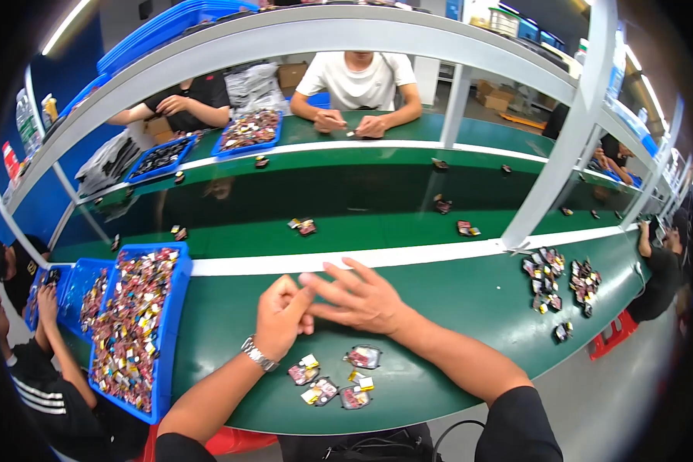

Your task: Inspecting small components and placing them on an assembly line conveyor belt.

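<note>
My left hand (281, 312), with a metal watch on its wrist, is closed with its fingers curled; whatever it holds, if anything, is hidden. My right hand (362, 296) meets it at the fingertips, its fingers stretched out and apart. Both are above the green tabletop (439, 308). Between my forearms lies a small group of flat electronic-looking pieces (362, 356) with dark edges and white and yellow patches. To the left stands a long blue tray (179, 308) heaped with many small parts (135, 323).
A white rail (346, 260) divides my table from a green belt (377, 223) carrying scattered pieces. Clusters of similar pieces (545, 277) lie at the right. A grey post (550, 154) rises from the rail. Co-workers sit opposite, left and far right.
</note>
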{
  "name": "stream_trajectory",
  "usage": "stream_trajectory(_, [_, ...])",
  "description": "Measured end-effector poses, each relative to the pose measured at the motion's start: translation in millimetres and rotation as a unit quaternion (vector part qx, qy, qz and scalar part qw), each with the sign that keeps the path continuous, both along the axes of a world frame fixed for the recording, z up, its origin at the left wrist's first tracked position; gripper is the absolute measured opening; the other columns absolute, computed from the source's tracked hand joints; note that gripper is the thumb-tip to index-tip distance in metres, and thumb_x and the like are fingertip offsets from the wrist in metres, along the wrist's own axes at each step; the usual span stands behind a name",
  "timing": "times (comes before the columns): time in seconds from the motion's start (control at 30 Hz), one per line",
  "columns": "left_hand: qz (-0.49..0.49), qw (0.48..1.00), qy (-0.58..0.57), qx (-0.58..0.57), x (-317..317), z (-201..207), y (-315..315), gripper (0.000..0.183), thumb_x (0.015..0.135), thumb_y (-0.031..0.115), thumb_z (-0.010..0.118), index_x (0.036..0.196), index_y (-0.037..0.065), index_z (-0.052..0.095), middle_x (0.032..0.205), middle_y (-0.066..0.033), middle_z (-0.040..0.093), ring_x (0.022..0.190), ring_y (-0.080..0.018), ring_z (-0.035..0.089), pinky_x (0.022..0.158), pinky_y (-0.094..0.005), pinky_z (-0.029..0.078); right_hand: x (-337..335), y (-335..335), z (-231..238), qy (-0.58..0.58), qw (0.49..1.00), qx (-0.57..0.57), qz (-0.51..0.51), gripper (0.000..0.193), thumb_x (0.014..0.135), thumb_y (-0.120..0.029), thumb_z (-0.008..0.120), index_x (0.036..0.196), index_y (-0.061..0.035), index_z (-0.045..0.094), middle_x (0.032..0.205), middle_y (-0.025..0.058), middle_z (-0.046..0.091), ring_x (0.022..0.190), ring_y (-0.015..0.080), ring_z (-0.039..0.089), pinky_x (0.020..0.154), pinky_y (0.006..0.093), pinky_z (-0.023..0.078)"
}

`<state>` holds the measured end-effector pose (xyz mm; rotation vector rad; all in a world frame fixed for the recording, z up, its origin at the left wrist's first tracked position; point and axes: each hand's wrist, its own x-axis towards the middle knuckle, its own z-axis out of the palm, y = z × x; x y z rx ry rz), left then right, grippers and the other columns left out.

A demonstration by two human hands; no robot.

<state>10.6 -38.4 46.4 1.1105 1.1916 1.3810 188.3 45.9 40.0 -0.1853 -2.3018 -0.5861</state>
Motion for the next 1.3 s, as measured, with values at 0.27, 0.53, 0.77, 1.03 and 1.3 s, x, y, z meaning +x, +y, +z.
stream_trajectory(0.27, [-0.037, 0.998, 0.051, 0.025, -25, -35, 21, 0.026, 0.1, 0.011, 0.049, 0.118, -0.003, 0.06, 0.095, -0.0144, 0.071, 0.07, -0.0115, 0.066, 0.061, -0.0223, 0.05, 72, 126, 31, 0.025, 0.937, -0.227, -0.264, 0.046, 0.076, -0.008, 0.063, 0.121, -0.0072, 0.059, 0.103, 0.0137, 0.066, 0.099, 0.0333, 0.061, 0.083, 0.0451, 0.05])
stream_trajectory(0.53, [-0.078, 0.988, 0.131, -0.003, -18, -32, 23, 0.014, 0.091, 0.01, 0.066, 0.088, -0.003, 0.068, 0.078, -0.0082, 0.07, 0.067, -0.0097, 0.066, 0.062, -0.024, 0.054, 168, 220, -14, 0.033, 0.775, -0.434, -0.458, 0.073, 0.074, -0.028, 0.079, 0.135, 0.0002, 0.05, 0.117, 0.0213, 0.064, 0.108, 0.0348, 0.062, 0.095, 0.0388, 0.049])
stream_trajectory(0.77, [-0.076, 0.993, 0.091, -0.021, -23, -30, 32, 0.024, 0.098, 0.021, 0.056, 0.101, -0.002, 0.063, 0.088, -0.0093, 0.069, 0.07, -0.01, 0.064, 0.063, -0.025, 0.052, 152, 189, 11, 0.092, 0.787, -0.57, -0.219, 0.077, 0.07, -0.009, 0.081, 0.138, -0.0018, 0.046, 0.113, 0.0151, 0.067, 0.104, 0.0282, 0.065, 0.09, 0.0365, 0.052])
stream_trajectory(1.03, [-0.281, 0.948, -0.124, -0.084, -21, -14, 57, 0.041, 0.103, 0.03, 0.046, 0.129, 0.0, 0.053, 0.113, -0.0113, 0.063, 0.09, -0.0126, 0.06, 0.075, -0.0264, 0.051, 45, 27, 50, -0.1, 0.845, -0.513, 0.108, 0.081, 0.068, -0.009, 0.084, 0.139, -0.0076, 0.046, 0.115, 0.0121, 0.063, 0.104, 0.0265, 0.062, 0.094, 0.0384, 0.049])
stream_trajectory(1.3, [-0.166, 0.977, -0.107, -0.085, -13, -20, 41, 0.032, 0.098, 0.013, 0.055, 0.126, -0.001, 0.054, 0.093, -0.0074, 0.065, 0.078, -0.0143, 0.063, 0.072, -0.0275, 0.053, 18, 4, 27, 0.094, 0.816, -0.57, -0.001, 0.059, 0.079, -0.009, 0.077, 0.132, -0.0036, 0.05, 0.115, 0.0105, 0.059, 0.099, 0.0199, 0.062, 0.083, 0.0332, 0.055])
